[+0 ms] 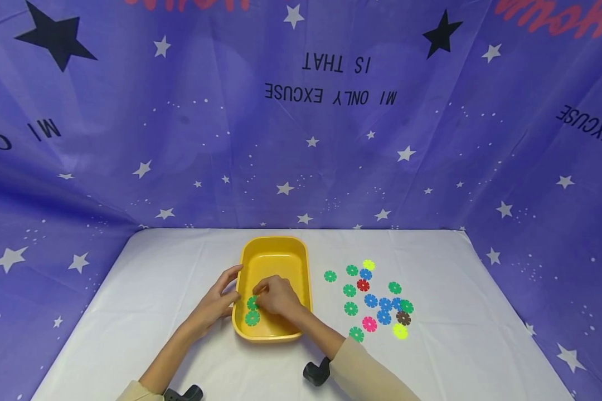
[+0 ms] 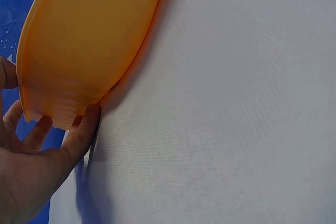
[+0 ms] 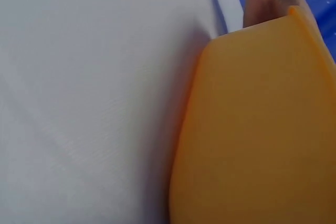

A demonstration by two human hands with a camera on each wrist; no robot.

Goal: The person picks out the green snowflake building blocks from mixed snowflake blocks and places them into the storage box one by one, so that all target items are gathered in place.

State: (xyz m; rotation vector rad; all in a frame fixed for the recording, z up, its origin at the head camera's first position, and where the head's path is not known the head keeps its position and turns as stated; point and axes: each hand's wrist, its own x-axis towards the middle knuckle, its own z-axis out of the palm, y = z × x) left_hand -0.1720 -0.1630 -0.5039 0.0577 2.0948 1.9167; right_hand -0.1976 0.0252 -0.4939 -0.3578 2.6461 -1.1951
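A yellow plastic tray point(image 1: 276, 337) lies lengthwise on the white table. My left hand point(image 1: 210, 303) grips its left side, fingers and thumb spread along the rim; the left wrist view shows those fingertips against the outer wall. Reaching over the right wall, my right hand point(image 1: 278, 295) is down inside the tray. Its curled fingers pinch a notched green plastic disc point(image 1: 252, 303), partly covered by the fingertips. Another green disc point(image 1: 252, 318) rests on the tray floor just in front of it. The right wrist view shows the tray's outer wall point(image 3: 252, 129), which hides the right hand.
Right of the tray, several notched discs lie scattered: green point(image 1: 350, 308), blue point(image 1: 370, 301), red point(image 1: 363, 285), pink point(image 1: 369, 324), brown point(image 1: 403, 318) and yellow point(image 1: 400, 331). Some overlap. A purple star-printed cloth point(image 1: 281, 150) hangs behind and beside the white table point(image 1: 456, 289).
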